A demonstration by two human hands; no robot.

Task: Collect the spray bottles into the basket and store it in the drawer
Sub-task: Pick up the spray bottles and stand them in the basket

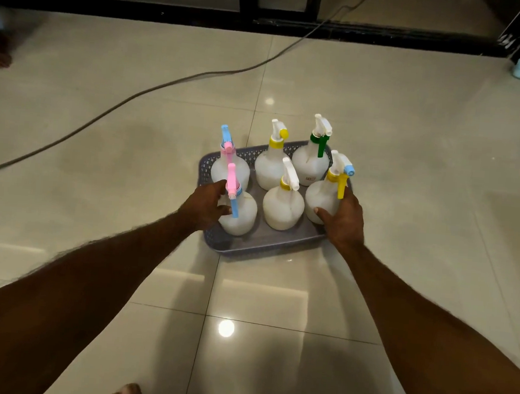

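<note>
Six white spray bottles stand upright in a grey lattice basket (250,152) on the tiled floor (414,147).

One small label on the green-trigger bottle (310,165) is too blurred to read. Left hand (204,206) curls its fingers around the pink-and-blue-headed bottle (240,212) at the basket's near left; right hand (346,220) grips the basket's right rim, thumb (323,213) pressing the yellow-trigger bottle (321,199).

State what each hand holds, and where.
Left hand and right hand grip the basket by its opposite short sides.
</note>
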